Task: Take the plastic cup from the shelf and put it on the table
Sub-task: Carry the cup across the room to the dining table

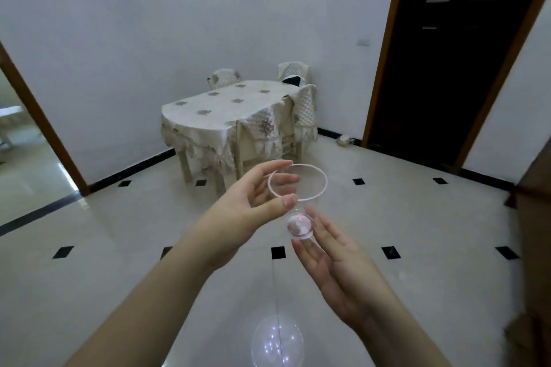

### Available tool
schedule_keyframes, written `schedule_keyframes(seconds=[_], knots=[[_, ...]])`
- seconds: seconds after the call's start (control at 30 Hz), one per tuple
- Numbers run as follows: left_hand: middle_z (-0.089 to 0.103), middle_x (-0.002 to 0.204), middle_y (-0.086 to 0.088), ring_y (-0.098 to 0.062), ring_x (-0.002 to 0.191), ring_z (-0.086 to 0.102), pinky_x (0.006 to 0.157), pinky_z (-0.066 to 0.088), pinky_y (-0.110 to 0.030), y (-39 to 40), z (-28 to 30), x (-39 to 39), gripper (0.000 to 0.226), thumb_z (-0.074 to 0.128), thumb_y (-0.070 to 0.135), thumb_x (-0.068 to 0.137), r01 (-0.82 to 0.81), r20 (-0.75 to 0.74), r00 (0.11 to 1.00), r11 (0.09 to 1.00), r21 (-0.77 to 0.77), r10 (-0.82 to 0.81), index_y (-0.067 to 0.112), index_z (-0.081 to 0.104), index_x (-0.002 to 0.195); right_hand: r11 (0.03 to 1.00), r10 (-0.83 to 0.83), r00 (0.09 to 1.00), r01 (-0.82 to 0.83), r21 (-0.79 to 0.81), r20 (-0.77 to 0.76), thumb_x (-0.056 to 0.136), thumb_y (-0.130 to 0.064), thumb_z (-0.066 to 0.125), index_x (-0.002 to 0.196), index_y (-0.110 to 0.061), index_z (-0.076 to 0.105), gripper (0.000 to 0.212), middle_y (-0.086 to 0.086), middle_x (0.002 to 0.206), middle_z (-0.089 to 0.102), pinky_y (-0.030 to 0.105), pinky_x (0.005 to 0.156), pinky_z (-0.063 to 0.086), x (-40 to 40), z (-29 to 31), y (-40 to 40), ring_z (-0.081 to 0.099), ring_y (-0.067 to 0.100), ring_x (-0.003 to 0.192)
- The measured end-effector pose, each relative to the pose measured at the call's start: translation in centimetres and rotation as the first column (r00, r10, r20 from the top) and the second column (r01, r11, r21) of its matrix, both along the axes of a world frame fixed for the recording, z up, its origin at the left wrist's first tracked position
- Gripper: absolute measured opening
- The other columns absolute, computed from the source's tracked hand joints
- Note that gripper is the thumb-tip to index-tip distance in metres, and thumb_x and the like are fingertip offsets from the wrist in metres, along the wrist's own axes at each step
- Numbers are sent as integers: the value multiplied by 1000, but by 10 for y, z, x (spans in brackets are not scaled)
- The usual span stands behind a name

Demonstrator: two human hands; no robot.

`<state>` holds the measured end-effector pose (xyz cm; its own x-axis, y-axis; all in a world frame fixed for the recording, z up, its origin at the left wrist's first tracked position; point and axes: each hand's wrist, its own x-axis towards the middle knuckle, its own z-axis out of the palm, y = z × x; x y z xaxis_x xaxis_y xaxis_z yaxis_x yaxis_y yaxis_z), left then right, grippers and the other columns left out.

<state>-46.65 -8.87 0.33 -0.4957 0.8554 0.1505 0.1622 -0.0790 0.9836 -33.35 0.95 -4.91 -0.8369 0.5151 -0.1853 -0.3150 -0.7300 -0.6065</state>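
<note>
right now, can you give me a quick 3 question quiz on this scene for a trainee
1. True or false: the plastic cup already stands on the table.
2. Which hand pinches the cup near its rim? A) left hand B) right hand C) neither
3. Fill in: the right hand's fingertips sit under the cup's ____.

Key
1. False. The cup is held in the air above the tiled floor, and the table stands farther off by the wall.
2. A. The left thumb and fingers grip the cup just below the rim.
3. Base. The right hand is open, supporting from below.
</note>
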Motion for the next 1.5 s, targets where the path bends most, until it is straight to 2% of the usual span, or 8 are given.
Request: schedule_keyframes(seconds=[0.27, 0.5, 0.8, 0.97, 1.13, 1.33, 1.43, 1.5], knots=[[68, 123, -2, -10, 110, 67, 85, 53, -21, 42, 2, -101, 56, 76, 23, 79, 49, 7, 999, 998, 32, -49, 23, 54, 131, 997, -71, 996, 71, 19, 48, 94, -9, 52, 124, -5, 58, 31, 12, 112, 74, 25, 79, 59, -100, 4, 37, 70, 20, 102], [67, 125, 0, -12, 114, 65, 98, 52, -32, 73, 9, -192, 57, 71, 20, 77, 111, 8, 994, 993, 48, -112, 25, 53, 131, 991, -116, 993, 114, 68, 25, 93, -11, 53, 117, -8, 62, 26, 5, 98, 78, 21, 74, 59, -184, 14, 63, 73, 14, 90], [68, 123, -1, -11, 115, 64, 87, 52, -21, 151, -2, -243, 58, 74, 20, 75, 226, 31, 974, 974, 22, -226, 25, 55, 130, 973, -232, 972, 232, -6, 34, 92, -10, 54, 127, -3, 56, 35, 10, 104, 77, 24, 76, 59, -224, 6, 121, 73, 18, 94], [70, 121, 1, -11, 112, 66, 86, 53, -24, 215, -5, -264, 58, 74, 23, 74, 240, 41, 970, 971, 17, -240, 25, 56, 129, 964, -265, 964, 265, 3, 35, 92, -10, 53, 128, -4, 55, 37, 9, 108, 76, 25, 75, 60, -239, 0, 179, 72, 21, 99], [69, 121, 4, -9, 112, 65, 85, 53, -22, 302, -8, -271, 60, 79, 30, 73, 272, -16, 962, 962, -39, -273, 28, 55, 128, 957, -291, 956, 291, -2, 39, 93, -11, 53, 121, -3, 58, 30, 5, 91, 79, 25, 75, 60, -248, -6, 261, 75, 18, 87], [65, 125, 2, -9, 111, 65, 80, 53, -18, 404, -5, -273, 61, 75, 31, 72, 274, -40, 960, 957, -89, -279, 27, 53, 129, 962, -265, 961, 268, -41, 79, 94, -12, 53, 121, -3, 58, 29, 7, 101, 77, 27, 73, 61, -250, -8, 368, 72, 21, 98], [64, 125, 8, -8, 115, 62, 87, 53, -24, 443, -7, -283, 63, 84, 44, 70, 240, -78, 965, 965, -107, -249, 36, 56, 126, 965, -251, 965, 256, -62, 73, 95, -10, 53, 123, -3, 57, 29, 7, 101, 78, 27, 74, 60, -258, -10, 410, 72, 22, 99], [65, 124, 9, -8, 114, 62, 87, 52, -25, 464, -11, -291, 67, 80, 48, 63, 224, -75, 970, 968, -112, -233, 40, 56, 125, 964, -249, 966, 255, -82, 74, 95, -10, 52, 124, -3, 56, 30, 7, 102, 78, 26, 74, 60, -267, -12, 432, 71, 22, 101]])
